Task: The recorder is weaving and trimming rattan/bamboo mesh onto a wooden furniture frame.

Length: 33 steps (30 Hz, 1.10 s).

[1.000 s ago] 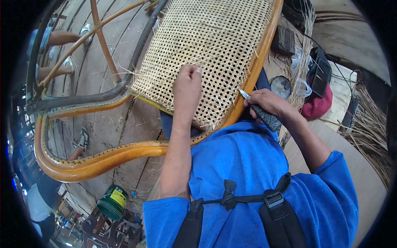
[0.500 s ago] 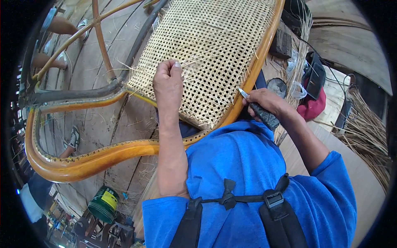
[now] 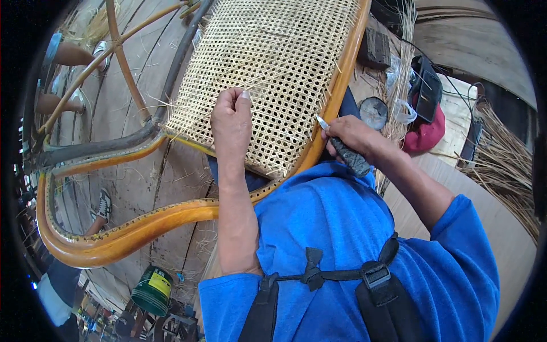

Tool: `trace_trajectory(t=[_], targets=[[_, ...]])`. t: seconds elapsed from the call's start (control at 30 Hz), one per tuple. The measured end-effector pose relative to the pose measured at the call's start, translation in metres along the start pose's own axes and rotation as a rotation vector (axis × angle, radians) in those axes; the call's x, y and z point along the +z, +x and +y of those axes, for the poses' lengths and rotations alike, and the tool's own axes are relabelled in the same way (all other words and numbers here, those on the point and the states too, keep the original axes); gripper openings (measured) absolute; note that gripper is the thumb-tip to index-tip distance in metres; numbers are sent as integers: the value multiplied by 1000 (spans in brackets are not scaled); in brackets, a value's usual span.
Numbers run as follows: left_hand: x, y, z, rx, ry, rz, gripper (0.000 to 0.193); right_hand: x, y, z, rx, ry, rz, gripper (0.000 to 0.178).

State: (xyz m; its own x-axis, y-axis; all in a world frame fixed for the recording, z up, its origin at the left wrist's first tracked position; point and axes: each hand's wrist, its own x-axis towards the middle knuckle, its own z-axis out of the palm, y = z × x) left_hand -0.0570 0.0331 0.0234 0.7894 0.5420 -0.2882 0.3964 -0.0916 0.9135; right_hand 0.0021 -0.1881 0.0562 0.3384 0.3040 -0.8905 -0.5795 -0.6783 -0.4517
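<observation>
A woven cane panel with an open lattice fills the chair frame in front of me, edged by a glossy orange-brown rail. Over its near left part, my left hand is closed in a pinch, thumb against the fingers. Thin pale cane strands stick out by the fingertips. My right hand grips a knife by its dark, rough handle. The short pointed blade aims up and left, over the right rail near the weave's edge.
The curved wooden arm with a row of holes sweeps left. A green bucket stands on the plank floor. To the right lie a dark block, a round tin, a red cloth item and cane bundles. Other people's legs show at left.
The whole view has shifted slightly, with the chair moving left in the picture. My left hand sits a little further right over the weave. The knife stays beside the right rail.
</observation>
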Motion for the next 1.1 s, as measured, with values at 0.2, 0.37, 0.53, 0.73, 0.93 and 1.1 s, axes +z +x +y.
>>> trace_trajectory(t=[0.2, 0.37, 0.53, 0.73, 0.93, 1.1], targets=[[25, -15, 5, 215, 344, -120, 16, -1, 4, 6, -47, -79, 86, 21], [46, -32, 4, 288, 516, -388, 21, -8, -6, 2, -118, -136, 13, 22], [55, -32, 11, 235, 582, -428, 23, -10, -6, -6, -57, -170, 14, 28], [61, -22, 10, 187, 656, -482, 23, -9, 2, -6, -23, -152, -14, 29], [63, -15, 11, 134, 700, -544, 22, 4, -3, -16, 0, -269, 56, 23], [62, -11, 13, 153, 706, -572, 25, -1, 11, -5, -255, -632, 20, 24]])
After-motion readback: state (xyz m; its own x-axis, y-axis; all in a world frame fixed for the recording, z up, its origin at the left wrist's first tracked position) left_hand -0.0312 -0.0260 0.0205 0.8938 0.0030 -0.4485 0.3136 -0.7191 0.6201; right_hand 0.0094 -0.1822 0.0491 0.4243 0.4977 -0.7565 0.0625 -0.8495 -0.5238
